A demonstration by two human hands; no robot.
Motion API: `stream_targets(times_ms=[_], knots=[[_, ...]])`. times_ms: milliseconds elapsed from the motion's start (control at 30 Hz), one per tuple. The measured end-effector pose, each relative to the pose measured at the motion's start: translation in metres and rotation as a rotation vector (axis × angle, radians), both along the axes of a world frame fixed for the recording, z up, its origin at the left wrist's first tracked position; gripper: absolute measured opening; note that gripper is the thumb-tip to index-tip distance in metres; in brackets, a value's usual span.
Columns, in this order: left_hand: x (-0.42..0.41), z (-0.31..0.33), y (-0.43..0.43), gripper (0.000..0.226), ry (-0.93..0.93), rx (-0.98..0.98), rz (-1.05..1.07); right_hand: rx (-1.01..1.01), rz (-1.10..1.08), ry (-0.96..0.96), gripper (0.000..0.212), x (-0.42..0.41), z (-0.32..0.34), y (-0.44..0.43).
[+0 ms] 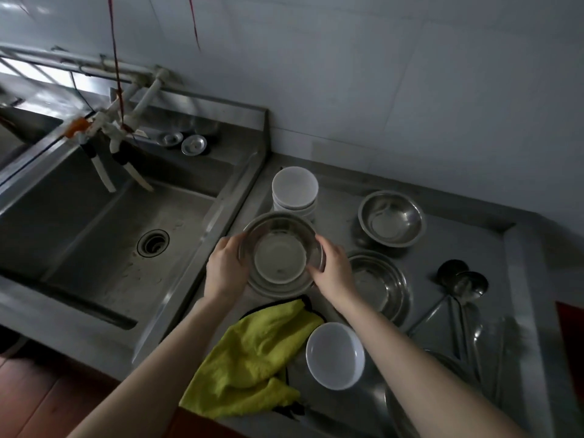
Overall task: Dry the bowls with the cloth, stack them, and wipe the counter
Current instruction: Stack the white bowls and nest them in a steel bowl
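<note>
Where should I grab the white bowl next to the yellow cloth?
Probably pinch its rim, coming from above on the near side. The white bowl sits mouth up, so its thin rim is free all round, and the cloth crowds its left.

The steel bowl (281,248), gripped by the left hand (224,270) and right hand (331,270), hides most of the stack (278,288) beneath it. The right forearm (442,374) covers a steel basin (393,403), which is cut off by the bottom edge.

Steel desk (338,207): white bowl stack (294,191) at back, far steel bowl (392,218), near steel bowl (377,284), yellow cloth (252,352), lone white bowl (335,355), ladles (461,279) right.
</note>
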State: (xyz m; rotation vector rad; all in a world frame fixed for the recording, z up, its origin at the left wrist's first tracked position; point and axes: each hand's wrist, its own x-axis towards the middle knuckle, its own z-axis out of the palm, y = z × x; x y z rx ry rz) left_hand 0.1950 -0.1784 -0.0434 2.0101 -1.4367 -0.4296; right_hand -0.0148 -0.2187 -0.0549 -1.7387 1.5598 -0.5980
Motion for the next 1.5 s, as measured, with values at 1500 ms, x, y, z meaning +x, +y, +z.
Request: stream_targets(times_ms=[1500], knots=[[-0.208, -0.086, -0.23, 0.059, -0.007, 0.235, -0.601, 0.022, -0.442, 0.265, 0.061, -0.201, -0.087, -0.145]])
